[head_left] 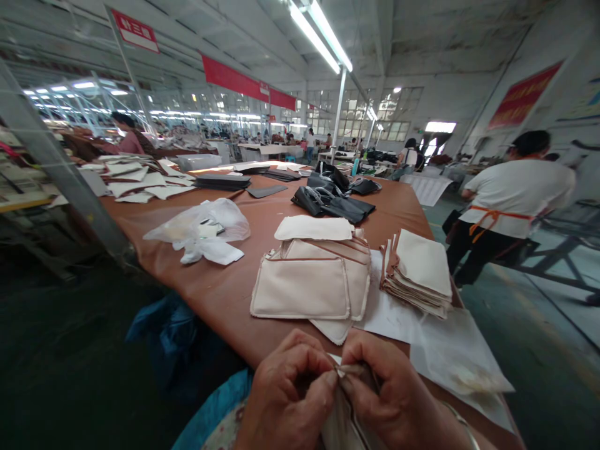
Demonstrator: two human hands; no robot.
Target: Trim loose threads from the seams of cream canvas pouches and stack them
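Cream fabric pouch [344, 425] with brown-edged seams hung upright between the person's hands, its top edge gathered at the bottom of the head view. Left hand [285, 394] and right hand [394, 394] were curled and pressed close together, their fingertips [328, 375] pinching that top edge, with a thin metal bangle [462, 425] on the right wrist. Just left of the hands, a blue plastic sack [171, 337] hung below the table's edge. On the brown-covered table [225, 300] ahead lay stacked cream pouches [304, 281], a pile of cream panels [417, 272] on white paper [450, 350], and a clear plastic bag [197, 228] holding white scraps. Farther on lay black pieces [332, 203], and a co-worker [515, 200] in a white shirt and orange apron strode past on the right.
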